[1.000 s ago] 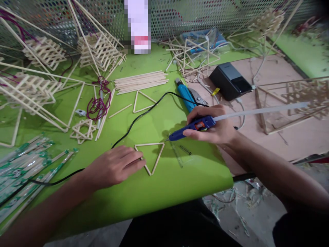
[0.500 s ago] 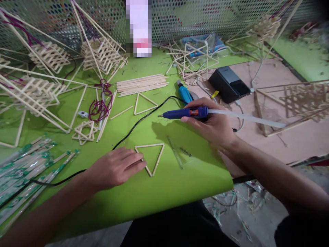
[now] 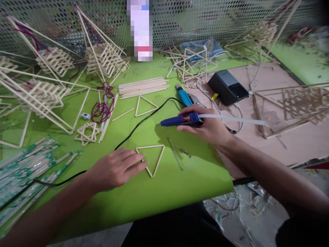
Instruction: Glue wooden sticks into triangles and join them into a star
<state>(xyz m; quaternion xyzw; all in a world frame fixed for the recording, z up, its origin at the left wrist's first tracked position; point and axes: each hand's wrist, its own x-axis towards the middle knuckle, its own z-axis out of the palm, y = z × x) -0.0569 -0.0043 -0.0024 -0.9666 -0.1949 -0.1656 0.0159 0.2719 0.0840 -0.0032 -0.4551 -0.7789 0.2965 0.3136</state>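
Note:
My right hand [image 3: 209, 127] is wrapped round a blue hot glue gun [image 3: 177, 120], its nozzle pointing left above the green table. A long whitish glue stick [image 3: 236, 120] juts from the gun's back end. Below the nozzle, a small triangle of thin wooden sticks [image 3: 159, 158] lies flat near the table's front. My left hand [image 3: 120, 168] has its fingers closed on the triangle's left side, covering part of that stick. A second stick triangle [image 3: 146, 105] lies farther back. The gun's black cable [image 3: 140, 120] passes behind my left hand.
A stick bundle [image 3: 142, 87], blue-handled cutters [image 3: 183, 95] and a dark box-shaped device [image 3: 228, 87] stand behind. Stick pyramids [image 3: 102, 60] and purple cord [image 3: 104, 108] fill the left, above wrapped sticks [image 3: 28, 171]. A clear ruler [image 3: 175, 153] lies right of the triangle.
My right hand has brought the glue gun slightly left and closer to me, lowering its nozzle toward the triangle. My left hand stays at the triangle. The camera view has shifted a little.

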